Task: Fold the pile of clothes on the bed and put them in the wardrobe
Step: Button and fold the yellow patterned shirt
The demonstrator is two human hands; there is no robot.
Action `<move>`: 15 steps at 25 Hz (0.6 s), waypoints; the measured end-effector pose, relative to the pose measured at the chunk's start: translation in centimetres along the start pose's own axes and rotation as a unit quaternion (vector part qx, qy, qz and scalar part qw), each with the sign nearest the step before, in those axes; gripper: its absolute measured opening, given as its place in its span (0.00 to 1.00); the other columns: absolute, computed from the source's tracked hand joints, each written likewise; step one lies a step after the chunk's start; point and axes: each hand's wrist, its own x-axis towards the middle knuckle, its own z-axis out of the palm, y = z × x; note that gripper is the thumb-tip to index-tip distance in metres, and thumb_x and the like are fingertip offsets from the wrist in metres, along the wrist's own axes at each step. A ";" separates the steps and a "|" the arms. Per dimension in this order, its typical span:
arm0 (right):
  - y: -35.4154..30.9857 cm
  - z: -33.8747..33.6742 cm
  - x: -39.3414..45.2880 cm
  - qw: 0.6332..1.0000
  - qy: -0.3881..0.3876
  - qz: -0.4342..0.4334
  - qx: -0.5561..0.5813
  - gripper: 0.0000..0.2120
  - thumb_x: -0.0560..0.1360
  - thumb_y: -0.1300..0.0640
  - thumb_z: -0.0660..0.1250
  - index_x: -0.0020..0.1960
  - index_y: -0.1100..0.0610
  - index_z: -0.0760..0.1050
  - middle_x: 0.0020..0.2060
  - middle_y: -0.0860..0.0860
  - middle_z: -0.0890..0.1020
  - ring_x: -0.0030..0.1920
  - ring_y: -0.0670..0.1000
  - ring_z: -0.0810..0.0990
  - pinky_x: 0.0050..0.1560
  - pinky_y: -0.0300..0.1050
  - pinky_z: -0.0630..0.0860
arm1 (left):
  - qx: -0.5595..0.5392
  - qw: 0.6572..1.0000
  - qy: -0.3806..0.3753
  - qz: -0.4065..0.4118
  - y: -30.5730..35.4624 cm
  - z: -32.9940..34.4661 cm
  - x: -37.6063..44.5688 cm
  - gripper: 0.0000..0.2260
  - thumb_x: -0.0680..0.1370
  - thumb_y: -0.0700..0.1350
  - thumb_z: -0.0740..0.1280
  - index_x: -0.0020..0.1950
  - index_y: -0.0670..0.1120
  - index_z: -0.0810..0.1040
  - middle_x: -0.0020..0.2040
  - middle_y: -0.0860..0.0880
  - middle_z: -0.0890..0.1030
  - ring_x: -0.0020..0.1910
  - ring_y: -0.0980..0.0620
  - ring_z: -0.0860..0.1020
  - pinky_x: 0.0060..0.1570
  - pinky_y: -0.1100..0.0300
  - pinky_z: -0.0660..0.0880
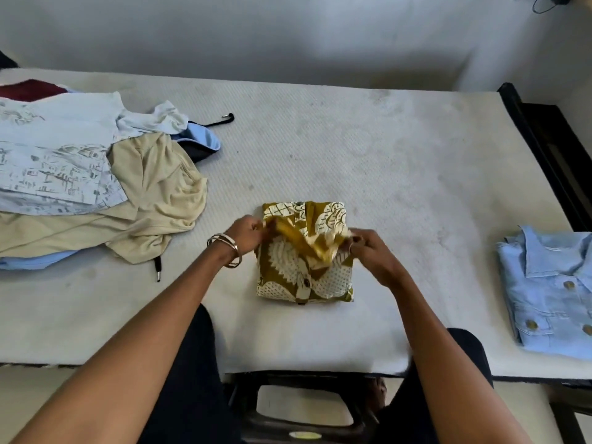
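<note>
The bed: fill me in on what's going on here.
A person is folding clothes on the bed. Both hands, the left hand and right hand, pinch the top flap of a mustard patterned shirt, already folded into a small square. A folded blue shirt lies finished at the right edge. The unfolded pile waits on the left, a beige garment on its near side.
</note>
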 end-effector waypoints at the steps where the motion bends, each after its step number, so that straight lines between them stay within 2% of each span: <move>1: 0.2 -0.3 2.3 0.998 0.055 0.019 0.040 0.13 0.71 0.55 0.63 0.51 0.61 0.80 0.44 0.57 0.83 0.43 0.54 0.82 0.42 0.47 0.80 | -0.088 0.995 0.040 -0.031 0.1 0.3 2.1 0.13 0.76 0.52 0.70 0.37 0.46 0.78 0.35 0.47 0.79 0.36 0.48 0.77 0.36 0.59 0.73; 2: 0.5 -0.4 4.5 0.990 0.108 0.057 0.064 0.15 0.73 0.50 0.64 0.54 0.58 0.79 0.46 0.56 0.83 0.45 0.54 0.82 0.42 0.49 0.80 | -0.169 0.981 0.059 -0.070 0.2 0.9 3.9 0.10 0.75 0.53 0.71 0.46 0.46 0.80 0.44 0.45 0.83 0.43 0.45 0.80 0.43 0.55 0.77; 3: 1.3 -0.4 6.4 0.979 0.155 0.116 0.063 0.19 0.75 0.45 0.64 0.60 0.55 0.76 0.52 0.56 0.81 0.50 0.55 0.82 0.45 0.53 0.81 | -0.216 0.968 0.066 -0.114 -0.1 1.7 5.4 0.16 0.75 0.55 0.71 0.58 0.47 0.78 0.55 0.44 0.82 0.51 0.44 0.80 0.50 0.53 0.77; 4: 2.4 -0.1 7.5 0.963 0.195 0.180 0.045 0.23 0.77 0.43 0.63 0.67 0.54 0.71 0.59 0.57 0.79 0.56 0.57 0.80 0.51 0.57 0.81 | -0.218 0.962 0.066 -0.151 -0.3 2.5 6.1 0.24 0.75 0.56 0.71 0.67 0.47 0.72 0.63 0.44 0.77 0.57 0.44 0.77 0.55 0.53 0.75; 5: 3.5 0.2 8.0 0.948 0.227 0.222 0.034 0.25 0.78 0.42 0.62 0.71 0.53 0.66 0.63 0.57 0.76 0.61 0.58 0.78 0.56 0.60 0.79 | -0.205 0.960 0.076 -0.173 -1.1 3.5 6.6 0.31 0.74 0.56 0.71 0.72 0.46 0.66 0.67 0.45 0.73 0.62 0.44 0.75 0.59 0.54 0.72; 6: 4.6 0.6 7.9 0.937 0.256 0.237 0.036 0.27 0.79 0.41 0.61 0.72 0.53 0.64 0.64 0.56 0.75 0.63 0.58 0.76 0.60 0.61 0.77 | -0.202 0.958 0.091 -0.183 -2.1 4.4 7.0 0.35 0.71 0.57 0.73 0.73 0.47 0.64 0.70 0.46 0.71 0.65 0.44 0.73 0.63 0.52 0.71; 8: 5.8 1.7 6.4 0.925 0.299 0.226 0.067 0.29 0.77 0.38 0.63 0.71 0.53 0.65 0.60 0.52 0.76 0.60 0.54 0.76 0.60 0.56 0.77 | -0.219 0.949 0.133 -0.183 -4.2 5.8 6.6 0.38 0.67 0.55 0.77 0.73 0.50 0.65 0.70 0.47 0.72 0.65 0.45 0.73 0.65 0.47 0.71; 11: 7.6 3.2 3.3 0.941 0.274 0.192 0.056 0.29 0.73 0.42 0.71 0.69 0.53 0.70 0.56 0.51 0.80 0.55 0.51 0.79 0.55 0.50 0.79 | -0.195 0.938 0.222 -0.183 -5.9 7.3 4.8 0.34 0.67 0.51 0.79 0.69 0.47 0.69 0.66 0.46 0.75 0.63 0.45 0.75 0.62 0.52 0.72; 13: 8.5 4.0 2.3 0.953 0.251 0.168 0.034 0.25 0.73 0.48 0.73 0.66 0.55 0.74 0.56 0.51 0.82 0.56 0.52 0.81 0.56 0.55 0.80 | -0.153 0.940 0.246 -0.179 -5.6 7.9 4.0 0.30 0.67 0.51 0.78 0.65 0.44 0.74 0.61 0.44 0.79 0.59 0.43 0.77 0.56 0.56 0.73; 15: 8.2 4.7 1.9 0.958 0.254 0.132 0.018 0.20 0.75 0.53 0.72 0.65 0.55 0.76 0.56 0.51 0.83 0.57 0.52 0.81 0.58 0.57 0.79 | -0.063 0.957 0.237 -0.157 -5.0 7.9 3.8 0.24 0.70 0.51 0.76 0.61 0.42 0.77 0.57 0.42 0.80 0.57 0.41 0.78 0.53 0.55 0.73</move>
